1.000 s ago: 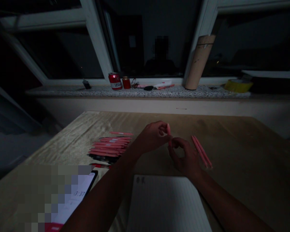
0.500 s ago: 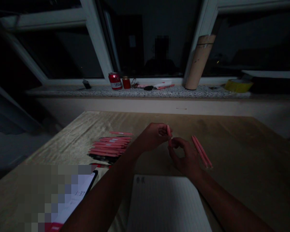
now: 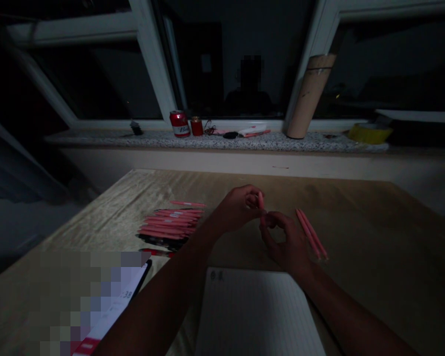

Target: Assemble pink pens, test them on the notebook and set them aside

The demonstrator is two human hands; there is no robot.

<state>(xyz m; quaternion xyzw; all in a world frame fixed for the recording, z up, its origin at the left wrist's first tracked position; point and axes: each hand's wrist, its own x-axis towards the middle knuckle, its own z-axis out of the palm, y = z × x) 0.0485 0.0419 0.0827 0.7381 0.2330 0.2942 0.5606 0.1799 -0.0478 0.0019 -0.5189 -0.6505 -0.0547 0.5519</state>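
Observation:
A pink pen [image 3: 260, 200] is held upright above the table, beyond the notebook. My left hand [image 3: 243, 207] is closed around its upper part. Below, the thumb and fingertips of my right hand [image 3: 285, 240] pinch its lower end. Two pink pens [image 3: 311, 235] lie side by side on the table, just right of my right hand. Left of my left forearm is a pile of pink pens [image 3: 170, 222], with black pens [image 3: 163, 241] along its near side. One pink pen [image 3: 188, 203] lies apart behind the pile. The dim light hides the detail at the fingertips.
A lined notebook [image 3: 259, 311] lies at the table's near edge, and a phone [image 3: 111, 316] with a lit screen is at left. On the windowsill stand a red can [image 3: 180, 124], a small red jar [image 3: 196, 126], a tall tan cylinder [image 3: 311, 96] and a yellow tape roll [image 3: 370, 133].
The view has shifted slightly, moving everything a little to the right. Both hands keep their hold on the pink pen, with barely any change in pose.

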